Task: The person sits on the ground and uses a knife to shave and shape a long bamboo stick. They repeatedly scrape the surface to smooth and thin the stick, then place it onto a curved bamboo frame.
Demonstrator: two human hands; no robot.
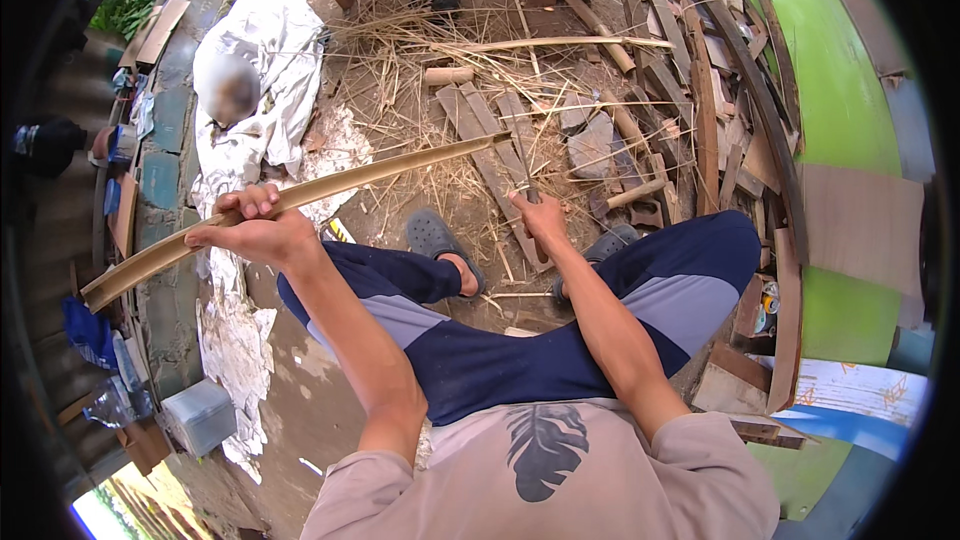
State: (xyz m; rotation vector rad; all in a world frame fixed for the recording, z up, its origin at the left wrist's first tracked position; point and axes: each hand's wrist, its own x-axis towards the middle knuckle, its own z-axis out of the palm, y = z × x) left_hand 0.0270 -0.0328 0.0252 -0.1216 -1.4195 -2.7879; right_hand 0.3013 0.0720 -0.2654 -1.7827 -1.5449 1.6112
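Sitting on the ground with legs crossed, the person has the left hand (255,230) wrapped shut around a long bamboo strip (330,183), roughly a third of the way up from its near end. The strip runs diagonally from the lower left up toward the middle of the view, with its far tip hanging over the straw litter (420,70).

The right hand (540,220) is closed around some dark tool handle (528,185), but honestly it's hard to make out. Only a short dark bit sticks up above the fist, and I can't tell if there's a blade on it. It's clear of the strip, not touching.

A few things are tough to read. There's a blurred patch on the white crumpled sheet (270,50) at upper left, so whatever's there is unreadable. The fisheye rim is black all around and cuts off the near end of the strip's surroundings. One foot in a grey clog (435,238) shows, but the other clog (612,240) is half hidden behind the right forearm.

Room-wise, the right side is jammed with a wood scrap pile (700,110) against a green board (835,90). The left has a low wall (165,190) just beside the strip's near end. Bare dirt ground (300,410) opens up at lower left.
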